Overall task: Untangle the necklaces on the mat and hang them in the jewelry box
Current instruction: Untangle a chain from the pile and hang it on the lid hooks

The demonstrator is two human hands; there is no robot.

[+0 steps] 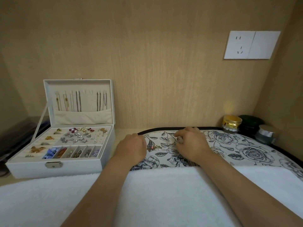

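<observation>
A white towel [164, 194] lies at the bottom. Past it, mid-frame, the flowery mat [246, 149] holds the necklaces [157, 147]: thin gold and silver chains in a small tangle, too fine to count. Two hands sit a little apart, the left hand [131, 148] and right hand [191, 143] curled at the chain ends; I cannot tell if they pinch. At left stands one open white jewelry box [57, 171]. Far right sit three jars [232, 123].

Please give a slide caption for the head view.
The left hand and right hand work at necklaces on the floral mat; the open jewelry box stands at left.
</observation>
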